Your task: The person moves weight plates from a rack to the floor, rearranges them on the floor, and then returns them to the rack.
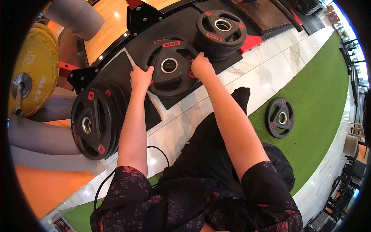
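Both my hands grip a black ZIVA weight plate (182,65) with red labels and a metal centre ring. My left hand (141,79) is closed on its left rim, thumb on top. At the opposite rim, my right hand (202,66) is closed with its fingers curled over the edge. The plate lies over a black floor mat, and another plate's edge seems to show beneath it. Just right of my right hand stands a stack of black plates (236,40). Left of my left forearm, several black plates marked 10 (99,125) lean upright together.
A yellow 15 kg plate (38,79) on a bar stands at the left. One small black plate (274,128) lies on green turf (309,92) to the right. My foot (241,94) rests on marble tile. A black rack frame runs behind the plates.
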`<state>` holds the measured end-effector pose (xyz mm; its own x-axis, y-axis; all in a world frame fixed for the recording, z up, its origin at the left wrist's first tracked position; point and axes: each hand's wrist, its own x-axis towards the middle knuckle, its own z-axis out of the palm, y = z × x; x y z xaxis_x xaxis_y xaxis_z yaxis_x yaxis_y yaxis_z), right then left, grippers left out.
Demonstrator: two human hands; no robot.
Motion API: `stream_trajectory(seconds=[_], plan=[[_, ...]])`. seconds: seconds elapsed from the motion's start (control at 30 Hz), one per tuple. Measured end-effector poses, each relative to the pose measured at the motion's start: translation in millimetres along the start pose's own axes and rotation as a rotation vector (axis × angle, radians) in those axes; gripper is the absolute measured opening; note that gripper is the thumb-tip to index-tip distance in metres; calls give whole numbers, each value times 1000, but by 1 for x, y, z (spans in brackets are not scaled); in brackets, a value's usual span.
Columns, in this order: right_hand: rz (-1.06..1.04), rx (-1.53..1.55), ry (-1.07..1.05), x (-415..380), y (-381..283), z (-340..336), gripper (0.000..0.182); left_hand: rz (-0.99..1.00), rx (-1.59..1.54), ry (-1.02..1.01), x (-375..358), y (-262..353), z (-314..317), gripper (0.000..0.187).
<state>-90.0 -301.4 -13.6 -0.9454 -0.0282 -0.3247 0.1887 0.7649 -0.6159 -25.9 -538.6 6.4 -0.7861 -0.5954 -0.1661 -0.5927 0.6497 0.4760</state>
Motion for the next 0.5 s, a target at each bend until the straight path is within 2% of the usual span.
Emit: stream_trajectory(seconds=[0.17,0.27,0.3,0.33,0.37,0.43,0.5], plan=[[1,59,-72,-33,12,-7,36,-19,-43,-66,-12,-30,15,73],[-111,35,26,-34,34,9,40,83,-72,-65,-23,-37,9,65],[-107,58,44,-41,32,6,40,103,-55,-102,-28,-38,4,63],[-94,49,19,-50,32,2,41,156,-61,-25,-36,-40,4,62],[-73,40,-7,-59,34,-2,43,183,-47,-36,-36,-39,1,62],[-95,48,70,-71,38,-5,44,98,-4,-138,-34,-43,-2,64],[-40,210,23,-81,28,-26,44,109,-19,-69,-39,-31,-9,66]])
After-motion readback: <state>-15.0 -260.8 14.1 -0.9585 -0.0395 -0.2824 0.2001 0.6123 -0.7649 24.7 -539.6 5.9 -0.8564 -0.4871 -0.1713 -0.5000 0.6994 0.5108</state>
